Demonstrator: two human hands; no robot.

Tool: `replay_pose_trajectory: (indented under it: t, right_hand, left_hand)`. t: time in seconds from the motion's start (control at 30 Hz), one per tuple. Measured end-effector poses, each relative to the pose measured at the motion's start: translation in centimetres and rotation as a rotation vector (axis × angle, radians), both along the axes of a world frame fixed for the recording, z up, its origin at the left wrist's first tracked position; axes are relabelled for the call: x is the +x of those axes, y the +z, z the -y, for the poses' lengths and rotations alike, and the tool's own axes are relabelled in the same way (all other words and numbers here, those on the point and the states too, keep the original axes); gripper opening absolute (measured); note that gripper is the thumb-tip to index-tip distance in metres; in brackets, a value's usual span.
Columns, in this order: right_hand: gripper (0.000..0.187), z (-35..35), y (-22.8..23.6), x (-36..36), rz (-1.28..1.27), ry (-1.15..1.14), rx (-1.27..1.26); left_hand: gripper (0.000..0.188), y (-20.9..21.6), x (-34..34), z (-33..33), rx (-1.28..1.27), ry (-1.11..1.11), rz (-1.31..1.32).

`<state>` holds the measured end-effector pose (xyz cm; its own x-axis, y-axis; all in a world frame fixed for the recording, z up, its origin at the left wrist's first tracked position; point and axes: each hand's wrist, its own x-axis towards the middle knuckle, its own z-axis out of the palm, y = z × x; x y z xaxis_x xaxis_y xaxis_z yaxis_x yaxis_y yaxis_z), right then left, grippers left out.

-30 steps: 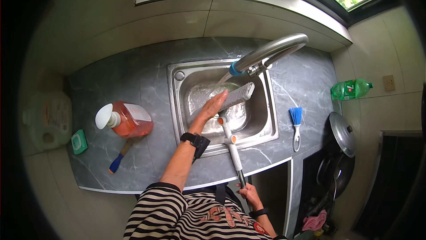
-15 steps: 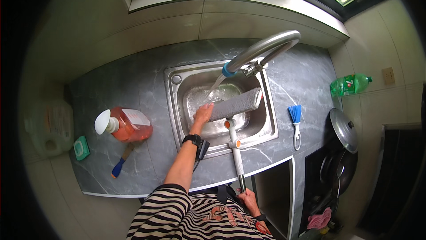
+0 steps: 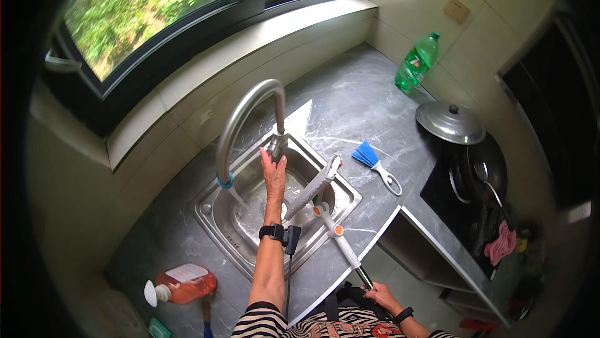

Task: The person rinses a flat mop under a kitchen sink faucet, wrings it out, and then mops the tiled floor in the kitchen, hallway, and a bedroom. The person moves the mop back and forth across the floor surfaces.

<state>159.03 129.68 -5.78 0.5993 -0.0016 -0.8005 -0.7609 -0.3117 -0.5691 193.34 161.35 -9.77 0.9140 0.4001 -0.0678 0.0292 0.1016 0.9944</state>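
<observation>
My left hand (image 3: 274, 178) reaches over the sink (image 3: 219, 241) to the base of the curved metal faucet (image 3: 279, 103). Its fingers are stretched and apart at the small faucet handle (image 3: 277, 144); whether they touch it is hard to tell. Water runs from the blue-ringed spout into the basin. My right hand (image 3: 382, 297) is closed round the pole of a mop (image 3: 342, 247) at the counter's front edge. The mop's grey fuzzy head (image 3: 312, 189) rests tilted in the right part of the sink, below white joints with orange caps.
A blue-bristled brush (image 3: 377, 166) lies right of the sink. Beyond are a green bottle (image 3: 417, 63), a metal lid (image 3: 450, 122), a dark wok (image 3: 487, 169) and a pink cloth (image 3: 500, 244). A red-liquid pump bottle (image 3: 187, 283) stands at the left.
My left hand has left the mop head and moved up to the faucet base. The view has turned toward the right and the window. My right hand still holds the mop's pole.
</observation>
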Motion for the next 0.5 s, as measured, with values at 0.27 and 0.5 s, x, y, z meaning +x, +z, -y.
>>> replay_pose_trajectory:
  t: [0.27, 0.5]
  right_hand:
    - [0.033, -0.3, -1.5, -0.4, 0.006, 0.036, -0.027]
    - [0.028, -0.7, -1.8, 0.0, 0.232, 0.1, -0.169]
  left_hand:
    - [0.091, 3.9, 3.3, -0.7, 0.381, -0.107, -0.085]
    - [0.08, -1.6, 0.5, -2.6, 0.089, -0.117, -0.091]
